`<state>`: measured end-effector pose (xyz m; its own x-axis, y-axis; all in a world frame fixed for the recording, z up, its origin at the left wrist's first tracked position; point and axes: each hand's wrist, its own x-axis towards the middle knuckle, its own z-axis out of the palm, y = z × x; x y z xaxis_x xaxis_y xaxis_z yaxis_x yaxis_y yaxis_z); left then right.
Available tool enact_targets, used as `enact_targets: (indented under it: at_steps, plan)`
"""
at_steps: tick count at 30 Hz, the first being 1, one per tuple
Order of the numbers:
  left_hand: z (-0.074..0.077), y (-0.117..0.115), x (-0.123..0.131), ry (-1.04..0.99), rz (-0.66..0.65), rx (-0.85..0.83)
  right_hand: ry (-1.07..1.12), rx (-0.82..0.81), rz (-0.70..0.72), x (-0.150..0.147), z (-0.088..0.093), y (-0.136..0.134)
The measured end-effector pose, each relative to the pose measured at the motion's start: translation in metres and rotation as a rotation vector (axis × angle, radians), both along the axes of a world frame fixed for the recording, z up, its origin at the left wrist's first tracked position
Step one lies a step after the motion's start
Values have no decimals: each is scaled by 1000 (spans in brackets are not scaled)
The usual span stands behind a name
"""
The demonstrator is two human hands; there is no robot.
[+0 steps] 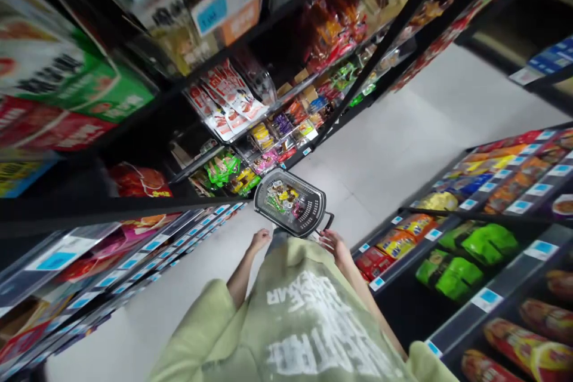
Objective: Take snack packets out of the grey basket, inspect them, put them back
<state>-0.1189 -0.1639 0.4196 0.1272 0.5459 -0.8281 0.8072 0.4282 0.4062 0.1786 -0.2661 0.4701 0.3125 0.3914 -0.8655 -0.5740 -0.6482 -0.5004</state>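
Note:
A dark shopping basket (322,206) is in front of my body at the centre, with small colourful packets (282,196) inside. My right hand (330,242) is at the basket's near right side, close to its black handle (329,222); its fingers look spread, and a small pale item I cannot make out lies by them. Just short of the basket's left side hangs my left hand (260,239), its fingers curled together and too small to show whether anything is in them.
Shelves of bagged snacks rise ahead and to the left, with white and red packets (233,98). To the right a lower shelf bears green bags (487,243) and yellow packs (398,243). Grey floor (371,161) runs between the shelves.

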Motion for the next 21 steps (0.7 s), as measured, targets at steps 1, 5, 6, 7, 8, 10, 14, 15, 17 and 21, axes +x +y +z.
enact_targets:
  at_steps: [1, 5, 6, 7, 8, 10, 14, 15, 17, 21]
  plan:
    - [-6, 5, -6, 16, 3, -20, -32, -42, 39, 2, -9, -8]
    - [-30, 20, -20, 92, 0, -59, -147, -208, 188, 19, -49, -43]
    - [-37, 22, -19, 110, -7, -63, -160, -242, 216, 24, -59, -53]
    - [-44, 23, -16, 124, -18, -66, -165, -273, 238, 29, -70, -63]
    - [-52, 24, -10, 133, -34, -69, -162, -299, 256, 32, -80, -73]
    - [-71, 25, 8, 131, -87, -79, -136, -336, 277, 37, -100, -92]
    - [-116, 24, 61, 44, -255, -94, -50, -387, 271, 34, -135, -124]
    - [-130, 24, 75, 10, -302, -99, -35, -402, 266, 32, -143, -131]
    - [-160, 25, 98, -47, -388, -113, -31, -430, 250, 26, -155, -146]
    - [-235, 39, 123, -28, -520, -138, -119, -502, 160, 18, -172, -177]
